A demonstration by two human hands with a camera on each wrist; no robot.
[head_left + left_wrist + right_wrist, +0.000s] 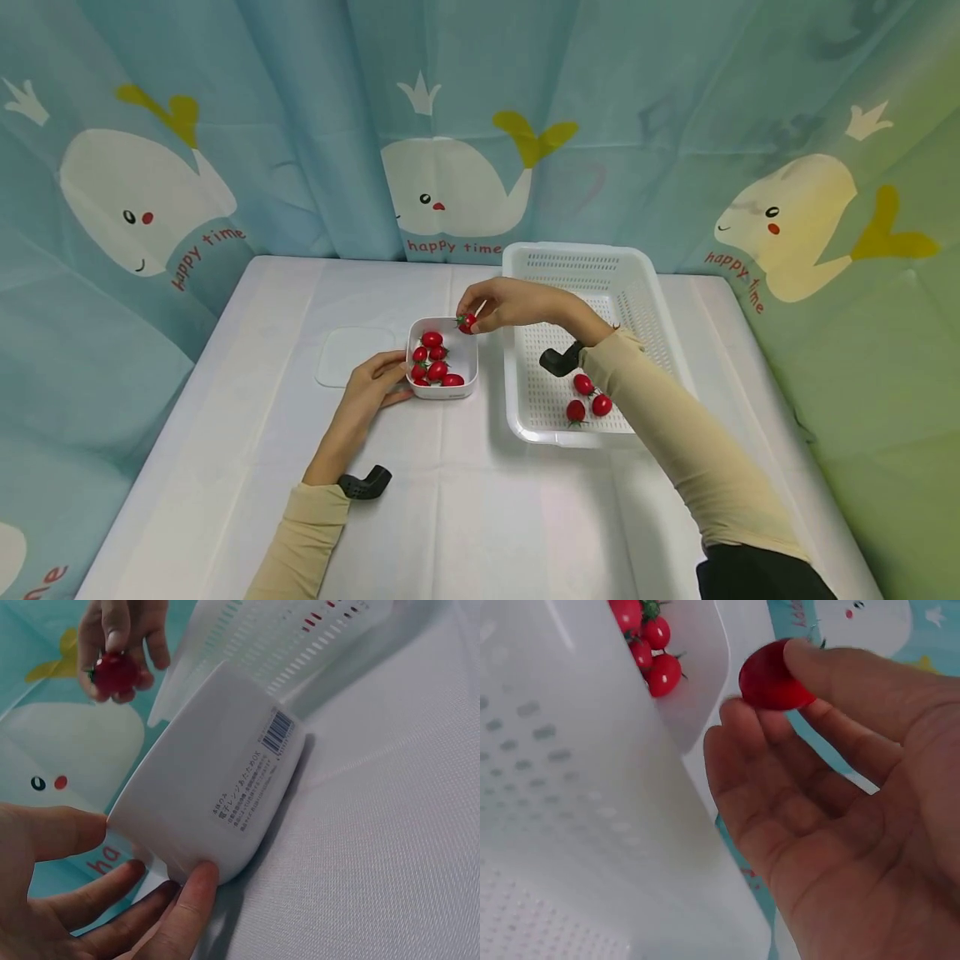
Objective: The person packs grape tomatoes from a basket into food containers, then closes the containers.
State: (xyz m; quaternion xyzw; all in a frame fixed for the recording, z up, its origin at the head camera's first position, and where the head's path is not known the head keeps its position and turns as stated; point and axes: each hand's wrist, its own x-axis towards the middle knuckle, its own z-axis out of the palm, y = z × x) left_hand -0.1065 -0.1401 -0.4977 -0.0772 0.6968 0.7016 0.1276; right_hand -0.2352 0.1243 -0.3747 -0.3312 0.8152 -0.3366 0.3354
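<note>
My right hand [510, 302] pinches a red cherry tomato [466, 323] with a green stem between thumb and fingertips. It is over the far right corner of a small white container [442, 392] with several cherry tomatoes [437, 370] inside. My left hand [373, 387] holds that container at its left side, thumb and fingers against the wall. In the left wrist view, printed text and a barcode show on the container's side [240, 772]. The right wrist view shows the held tomato [772, 677] close to the container, with other fingers loosely curved below it.
A large white perforated basket [522, 429] stands to the right, partly under my right forearm, with several cherry tomatoes [583, 384] near its front. A flat translucent lid [341, 354] lies left of the container. A whale-print curtain [315, 167] hangs behind the table.
</note>
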